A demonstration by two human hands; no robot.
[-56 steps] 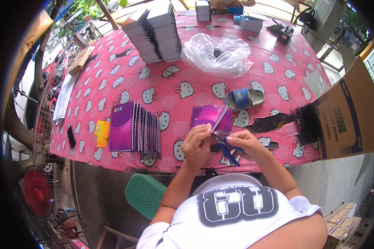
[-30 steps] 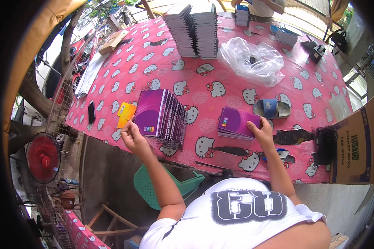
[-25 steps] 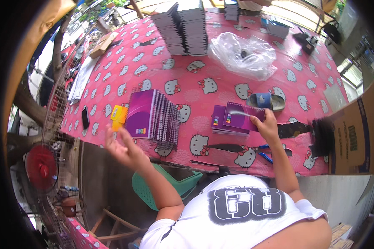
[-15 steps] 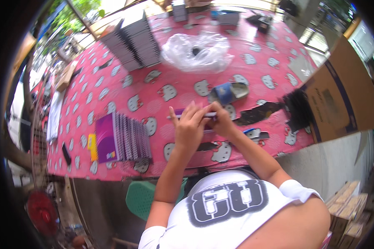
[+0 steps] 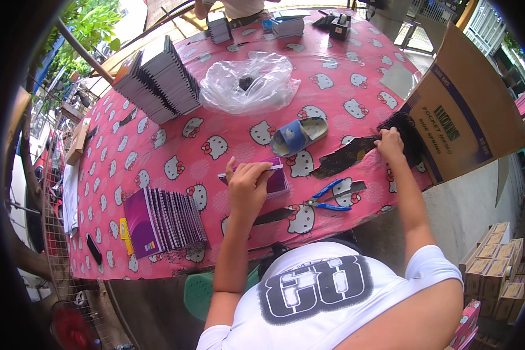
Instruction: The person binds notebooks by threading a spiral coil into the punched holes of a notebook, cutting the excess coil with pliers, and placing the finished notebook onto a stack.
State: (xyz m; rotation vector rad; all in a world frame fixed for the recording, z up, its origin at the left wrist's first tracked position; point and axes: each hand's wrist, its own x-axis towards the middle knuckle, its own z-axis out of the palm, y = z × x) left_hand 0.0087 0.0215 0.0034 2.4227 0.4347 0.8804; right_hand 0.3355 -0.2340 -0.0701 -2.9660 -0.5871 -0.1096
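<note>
My left hand (image 5: 248, 182) is closed on a small purple notebook (image 5: 279, 179), gripping its upper edge above the table. Out to the right, my right hand (image 5: 389, 146) reaches to a pile of black spiral binding coils (image 5: 413, 153) beside a cardboard box. Its fingers are curled at the pile's near-left edge, and what they pinch is hidden. Blue-handled cutting pliers (image 5: 332, 198) lie with handles spread between my two arms. A blue slipper (image 5: 300, 137) rests just beyond the notebook.
Bound purple notebooks (image 5: 166, 221) stand in a row at the left, near a yellow object (image 5: 124, 228) and a black phone (image 5: 94, 249). Farther back are tall notebook stacks (image 5: 157, 81) and a clear plastic bag (image 5: 249, 84). A cardboard box (image 5: 466, 111) borders the right edge.
My right hand has left the notebook and moved right to the black coils. My left hand still holds the notebook, slightly lower and farther left. The pliers are now uncovered.
</note>
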